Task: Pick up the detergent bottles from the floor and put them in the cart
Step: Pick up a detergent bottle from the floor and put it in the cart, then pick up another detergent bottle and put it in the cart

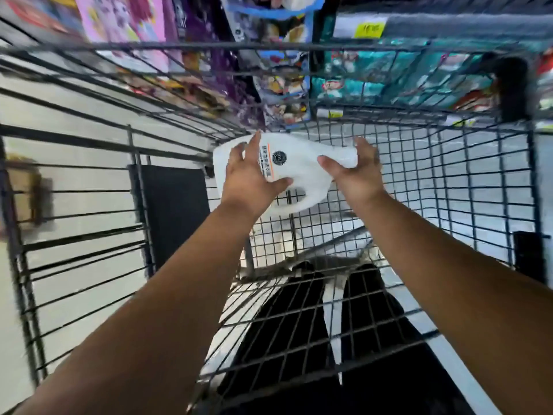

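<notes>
The step in hand looks like the placing: a white detergent bottle point(302, 175) is held on its side inside the wire cart point(389, 48), just above the centre of the view, its base toward 9 o'clock and its narrow neck toward 3 o'clock, the handle loop on the side facing 6 o'clock. The left grip point(251, 175) is clamped on the body from 7 o'clock, fingers spread over the label and thumb hooked by the handle. The right grip point(356, 172) is closed round the neck end from 4 o'clock, its fingers wrapped over the top. Whether the bottle already touches the cart's mesh or hangs just clear of it cannot be told, since the wires blur behind it. No other bottle shows in the cart or on the pale floor point(74, 175) seen through the bars at 9 o'clock. Black trousers point(299, 324) show through the mesh at 6 o'clock, and shelves of packaged goods point(284, 70) fill 12 o'clock. The next move, by my judgement, calls for lowering the bottle until the mesh bears it, laying it flat or propping it so it will not roll, then letting go with both hands and going back to the floor for any bottles left.
</notes>
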Demonstrator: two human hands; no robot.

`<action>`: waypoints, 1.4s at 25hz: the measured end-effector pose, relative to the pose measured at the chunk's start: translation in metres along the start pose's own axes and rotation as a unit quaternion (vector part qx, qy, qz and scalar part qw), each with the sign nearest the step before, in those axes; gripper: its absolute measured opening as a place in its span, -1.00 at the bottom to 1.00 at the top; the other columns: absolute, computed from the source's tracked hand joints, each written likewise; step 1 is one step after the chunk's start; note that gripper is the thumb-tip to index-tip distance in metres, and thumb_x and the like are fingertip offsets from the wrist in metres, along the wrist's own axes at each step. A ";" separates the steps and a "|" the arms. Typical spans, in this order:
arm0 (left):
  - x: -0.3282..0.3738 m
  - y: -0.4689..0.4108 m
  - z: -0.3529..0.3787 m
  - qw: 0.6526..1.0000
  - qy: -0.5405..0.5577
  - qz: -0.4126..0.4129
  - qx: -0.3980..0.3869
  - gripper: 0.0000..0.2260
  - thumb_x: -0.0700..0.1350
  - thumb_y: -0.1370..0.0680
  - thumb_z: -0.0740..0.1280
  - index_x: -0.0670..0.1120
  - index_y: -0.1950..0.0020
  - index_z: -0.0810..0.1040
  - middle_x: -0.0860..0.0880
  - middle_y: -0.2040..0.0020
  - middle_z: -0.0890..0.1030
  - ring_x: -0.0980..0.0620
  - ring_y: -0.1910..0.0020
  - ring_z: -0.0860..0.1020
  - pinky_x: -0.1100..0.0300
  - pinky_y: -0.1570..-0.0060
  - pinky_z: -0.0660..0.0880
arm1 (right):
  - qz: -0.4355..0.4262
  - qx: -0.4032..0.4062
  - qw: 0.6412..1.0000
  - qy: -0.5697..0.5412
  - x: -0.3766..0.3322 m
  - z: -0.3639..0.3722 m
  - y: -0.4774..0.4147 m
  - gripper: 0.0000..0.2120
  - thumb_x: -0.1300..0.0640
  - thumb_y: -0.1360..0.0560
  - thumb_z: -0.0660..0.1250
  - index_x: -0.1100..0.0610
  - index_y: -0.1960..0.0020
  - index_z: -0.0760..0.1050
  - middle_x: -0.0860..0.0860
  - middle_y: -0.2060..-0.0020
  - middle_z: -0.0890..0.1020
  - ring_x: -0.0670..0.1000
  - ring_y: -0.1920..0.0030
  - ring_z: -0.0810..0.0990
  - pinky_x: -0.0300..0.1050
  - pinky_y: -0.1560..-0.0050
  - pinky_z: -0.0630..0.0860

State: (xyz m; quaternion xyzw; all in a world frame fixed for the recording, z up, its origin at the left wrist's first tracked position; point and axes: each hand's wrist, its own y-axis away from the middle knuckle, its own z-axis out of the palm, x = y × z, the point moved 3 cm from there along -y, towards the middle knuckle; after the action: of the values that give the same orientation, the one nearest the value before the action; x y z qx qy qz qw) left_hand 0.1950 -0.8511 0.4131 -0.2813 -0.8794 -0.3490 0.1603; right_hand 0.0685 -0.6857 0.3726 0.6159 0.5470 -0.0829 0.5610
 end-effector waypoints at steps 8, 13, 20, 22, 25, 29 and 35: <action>0.157 0.100 -0.041 0.985 0.039 0.166 0.015 -0.14 0.05 -0.45 0.50 0.13 -0.60 0.04 -0.09 -0.56 0.21 -0.05 -0.51 0.24 0.18 -0.26 0.32 | -0.118 0.047 0.991 -0.041 -0.101 -0.149 0.095 -0.14 -0.18 -0.38 0.53 -0.11 -0.54 0.18 0.07 -0.52 0.24 0.05 -0.51 0.25 -0.21 -0.37 0.27; 0.291 0.175 -0.036 0.952 0.091 0.290 -0.026 -0.06 0.05 -0.39 0.56 0.12 -0.60 0.05 -0.10 -0.53 0.26 -0.03 -0.50 0.28 0.18 -0.41 0.24 | -0.171 0.208 0.954 -0.135 -0.119 -0.314 0.164 -0.17 -0.22 -0.30 0.50 -0.05 -0.49 0.30 0.12 -0.40 0.40 0.08 -0.35 0.47 0.04 -0.39 0.41; 0.473 0.316 0.042 0.892 0.075 0.436 -0.095 -0.09 0.01 -0.40 0.56 0.14 -0.59 0.07 -0.09 -0.51 0.28 0.00 -0.47 0.32 0.08 -0.46 0.27 | -0.175 0.329 0.912 -0.168 -0.023 -0.526 0.288 -0.22 -0.13 -0.41 0.51 -0.22 -0.51 0.20 0.03 -0.49 0.28 0.08 -0.34 0.50 0.07 -0.27 0.51; 0.517 0.359 0.076 0.873 0.058 0.466 -0.129 -0.12 0.02 -0.40 0.56 0.13 -0.59 0.11 -0.08 -0.50 0.29 0.00 -0.46 0.33 0.07 -0.46 0.28 | -0.166 0.366 0.896 -0.191 0.004 -0.579 0.325 -0.18 -0.21 -0.36 0.52 -0.25 -0.50 0.19 0.04 -0.50 0.25 0.08 -0.28 0.54 0.11 -0.19 0.55; 0.571 0.418 0.131 0.842 0.044 0.506 -0.183 -0.15 0.05 -0.39 0.57 0.15 -0.56 0.17 -0.05 -0.50 0.30 -0.01 -0.43 0.38 -0.02 -0.42 0.34 | -0.159 0.422 0.864 -0.226 0.047 -0.649 0.374 -0.15 -0.25 -0.29 0.51 -0.30 -0.48 0.20 0.05 -0.49 0.27 0.10 -0.27 0.55 0.01 -0.18 0.53; 0.633 0.495 0.214 0.782 0.013 0.565 -0.262 -0.17 0.04 -0.38 0.58 0.17 -0.54 0.21 -0.02 -0.51 0.31 0.03 -0.42 0.37 0.05 -0.42 0.32 | -0.122 0.501 0.818 -0.254 0.117 -0.721 0.430 -0.26 -0.09 -0.43 0.51 -0.28 -0.49 0.21 0.02 -0.48 0.30 0.10 -0.24 0.57 -0.09 -0.16 0.47; 0.708 0.566 0.344 0.714 -0.022 0.579 -0.392 -0.19 -0.05 -0.43 0.55 0.10 -0.57 0.18 0.05 -0.43 0.38 0.09 -0.36 0.41 0.17 -0.23 0.38 | -0.034 0.586 0.752 -0.299 0.204 -0.807 0.478 -0.27 -0.07 -0.46 0.48 -0.44 -0.43 0.12 0.02 -0.45 0.26 -0.05 -0.12 0.55 0.05 -0.28 0.49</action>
State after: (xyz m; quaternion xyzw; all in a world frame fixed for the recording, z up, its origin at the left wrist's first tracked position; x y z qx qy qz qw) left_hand -0.0502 0.0009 0.8058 -0.7805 -0.3320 -0.4955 0.1872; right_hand 0.1012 0.1720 0.8017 0.7489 0.2158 -0.5861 0.2215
